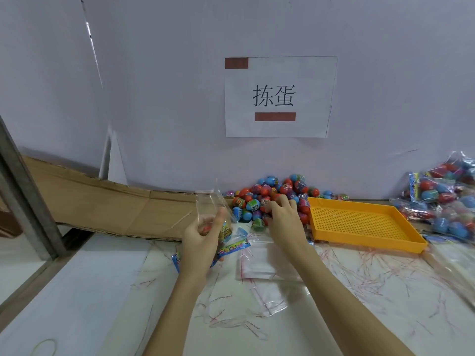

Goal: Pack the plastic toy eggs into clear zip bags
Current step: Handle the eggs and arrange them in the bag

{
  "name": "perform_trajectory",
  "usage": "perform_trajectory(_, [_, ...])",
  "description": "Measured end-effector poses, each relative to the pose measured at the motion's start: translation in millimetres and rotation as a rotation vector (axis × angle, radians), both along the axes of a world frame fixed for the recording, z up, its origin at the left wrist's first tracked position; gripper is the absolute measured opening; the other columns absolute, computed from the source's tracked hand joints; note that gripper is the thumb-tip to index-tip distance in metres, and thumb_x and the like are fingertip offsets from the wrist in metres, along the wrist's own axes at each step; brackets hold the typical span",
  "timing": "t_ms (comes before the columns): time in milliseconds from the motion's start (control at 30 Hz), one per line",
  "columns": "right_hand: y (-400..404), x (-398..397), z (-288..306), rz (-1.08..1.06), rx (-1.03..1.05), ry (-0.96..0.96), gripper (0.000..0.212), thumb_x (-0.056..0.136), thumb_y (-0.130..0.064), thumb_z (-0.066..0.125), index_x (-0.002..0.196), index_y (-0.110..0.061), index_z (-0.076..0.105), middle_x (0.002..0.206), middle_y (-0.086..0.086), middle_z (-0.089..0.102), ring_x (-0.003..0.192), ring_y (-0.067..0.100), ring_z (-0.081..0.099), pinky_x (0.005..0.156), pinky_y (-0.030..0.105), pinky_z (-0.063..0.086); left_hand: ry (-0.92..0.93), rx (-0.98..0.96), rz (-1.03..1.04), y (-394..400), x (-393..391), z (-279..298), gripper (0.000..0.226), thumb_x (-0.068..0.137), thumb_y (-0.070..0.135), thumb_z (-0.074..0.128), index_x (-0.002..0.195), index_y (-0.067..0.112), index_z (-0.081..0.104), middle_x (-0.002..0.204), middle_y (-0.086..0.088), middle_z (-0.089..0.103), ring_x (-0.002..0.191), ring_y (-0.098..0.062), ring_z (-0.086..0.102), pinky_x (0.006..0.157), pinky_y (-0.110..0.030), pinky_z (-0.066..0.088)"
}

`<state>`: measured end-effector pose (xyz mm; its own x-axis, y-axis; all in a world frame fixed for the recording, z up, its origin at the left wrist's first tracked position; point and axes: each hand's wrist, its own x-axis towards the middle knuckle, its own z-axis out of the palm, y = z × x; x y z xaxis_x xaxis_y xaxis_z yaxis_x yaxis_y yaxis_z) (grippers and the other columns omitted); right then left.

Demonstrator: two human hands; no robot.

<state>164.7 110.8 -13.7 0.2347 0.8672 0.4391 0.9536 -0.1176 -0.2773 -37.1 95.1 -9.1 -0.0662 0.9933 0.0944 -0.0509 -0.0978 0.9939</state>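
Note:
A pile of plastic toy eggs [282, 191] in red, blue, green and pink lies against the back wall. My left hand [203, 235] grips a clear zip bag [210, 204] held upright, with a few eggs showing inside near my palm. My right hand [284, 214] reaches into the near edge of the pile, its fingers curled over a red egg [264, 204]. Whether that egg is lifted I cannot tell. A stack of flat clear zip bags [259, 260] lies on the table between my forearms.
A yellow perforated tray [359, 222] sits right of the pile. Filled bags of eggs [447, 201] are heaped at the far right. Flattened cardboard [115, 206] leans at the back left. Printed header cards [231, 246] lie under my left hand. A rubber band [43, 348] lies at the front left.

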Motion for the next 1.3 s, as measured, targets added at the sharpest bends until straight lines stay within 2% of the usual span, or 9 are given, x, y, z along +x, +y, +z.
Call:
perform_trajectory(200, [-7.9, 8.1, -2.2, 0.006, -0.042, 0.1, 0.041, 0.098, -0.003, 0.059, 0.136, -0.019, 0.056, 0.135, 0.002, 0.054, 0.125, 0.022, 0.041, 0.101, 0.033, 0.044, 0.089, 0.02, -0.088, -6.2, 2.8, 4.4, 0.053, 0.067, 0.07, 0.071, 0.093, 0.024, 0.072, 0.078, 0.019, 0.073, 0.072, 0.001, 0.07, 0.052, -0.011, 0.049])
perform_trajectory(333, [-19.9, 9.7, -4.5, 0.02, 0.056, 0.22, 0.026, 0.1, -0.011, 0.06, 0.124, -0.019, 0.06, 0.122, 0.001, 0.061, 0.11, 0.021, 0.047, 0.094, 0.033, 0.045, 0.198, 0.068, -0.155, -7.4, 1.3, 1.2, 0.048, 0.068, 0.065, 0.078, 0.092, 0.024, 0.071, 0.076, 0.01, 0.074, 0.06, -0.007, 0.068, 0.045, -0.019, 0.05])
perform_trajectory(467, [-35.7, 3.5, 0.7, 0.075, 0.269, 0.523, 0.025, 0.098, -0.012, 0.066, 0.122, -0.017, 0.064, 0.112, -0.004, 0.069, 0.102, 0.014, 0.062, 0.09, 0.032, 0.055, 0.278, 0.13, -0.149, -5.5, 2.6, -2.8, 0.048, 0.063, 0.066, 0.082, 0.089, 0.027, 0.07, 0.08, -0.003, 0.073, 0.068, -0.011, 0.067, 0.054, -0.016, 0.052])
perform_trajectory(567, [-51.7, -3.8, 7.7, 0.116, 0.381, 0.768, 0.025, 0.095, -0.017, 0.071, 0.119, -0.022, 0.066, 0.105, -0.012, 0.07, 0.096, 0.002, 0.066, 0.079, 0.014, 0.055, 0.361, 0.153, -0.136, -5.7, 2.4, -3.5, 0.052, 0.057, 0.072, 0.08, 0.087, 0.031, 0.068, 0.08, 0.002, 0.071, 0.072, 0.0, 0.063, 0.057, -0.009, 0.048])
perform_trajectory(667, [-65.9, -11.2, 18.3, 0.189, 0.43, 0.88, 0.022, 0.094, -0.021, 0.072, 0.114, -0.03, 0.068, 0.105, -0.016, 0.072, 0.098, 0.002, 0.068, 0.08, 0.015, 0.056, 0.463, 0.171, -0.141, -5.4, 1.5, -3.1, 0.053, 0.056, 0.073, 0.08, 0.09, 0.035, 0.065, 0.082, 0.008, 0.07, 0.07, -0.005, 0.063, 0.057, -0.005, 0.046])
perform_trajectory(833, [-75.7, -23.1, 34.1, 0.352, 0.441, 0.789, 0.026, 0.092, -0.015, 0.074, 0.116, -0.025, 0.069, 0.108, -0.017, 0.072, 0.1, 0.0, 0.068, 0.082, 0.015, 0.055, 0.638, 0.237, -0.162, -7.7, 5.7, -2.9, 0.055, 0.057, 0.077, 0.077, 0.095, 0.041, 0.058, 0.088, 0.02, 0.066, 0.076, -0.003, 0.063, 0.051, -0.006, 0.044])
perform_trajectory(933, [-77.5, -30.3, 34.4, 0.378, 0.489, 0.472, 0.033, 0.089, -0.009, 0.076, 0.116, -0.027, 0.068, 0.114, -0.02, 0.065, 0.106, -0.008, 0.06, 0.086, 0.007, 0.049, 0.729, 0.286, -0.177, -7.1, 6.3, -4.4, 0.072, 0.06, 0.081, 0.071, 0.115, 0.036, 0.062, 0.095, 0.017, 0.07, 0.086, -0.01, 0.067, 0.068, -0.018, 0.054])
perform_trajectory(1033, [-76.8, -32.2, 32.5, 0.369, 0.485, 0.258, 0.029, 0.088, -0.009, 0.077, 0.116, -0.014, 0.073, 0.117, -0.005, 0.066, 0.109, 0.006, 0.058, 0.091, 0.013, 0.047, 0.763, 0.317, -0.172, -7.7, 7.7, -4.8, 0.083, 0.063, 0.08, 0.068, 0.125, 0.026, 0.062, 0.098, 0.006, 0.074, 0.09, -0.018, 0.069, 0.083, -0.036, 0.061])
perform_trajectory(1300, [-81.4, -37.1, 36.6, 0.345, 0.451, 0.558, 0.027, 0.089, -0.011, 0.076, 0.114, -0.02, 0.073, 0.109, -0.009, 0.067, 0.069, 0.007, 0.068, 0.063, 0.012, 0.053, 0.669, 0.368, -0.191, -11.6, 6.4, 0.4, 0.066, 0.065, 0.079, 0.071, 0.111, 0.034, 0.06, 0.084, 0.018, 0.071, 0.073, -0.001, 0.067, 0.06, -0.008, 0.049])
